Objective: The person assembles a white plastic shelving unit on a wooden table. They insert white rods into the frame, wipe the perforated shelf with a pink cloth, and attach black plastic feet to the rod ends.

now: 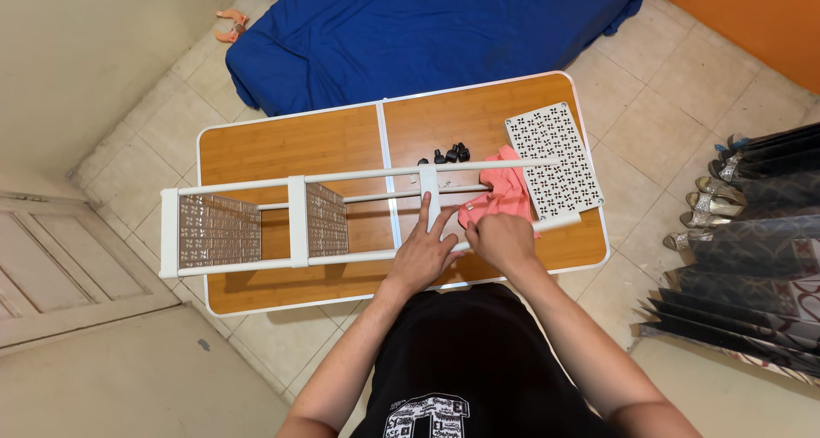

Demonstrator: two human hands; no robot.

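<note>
A long white shelf frame (299,220) lies on its side across the wooden bench (273,152), spanning the middle of the frame. The left hand (420,254) rests flat and open on a white crosspiece (429,201); the right hand (502,240) closes around the near rail (359,254) at centre. The thin tubes look light and stiff yet likely to flex, best held near the joints. A loose perforated panel (555,160), a pink cloth (504,195) and small black caps (451,154) sit at centre right.

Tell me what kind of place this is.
Probably a bedroom at home: a bed with a blue sheet, shoes lined up on the tiled floor, and a low wooden folding table used as a workbench.
</note>
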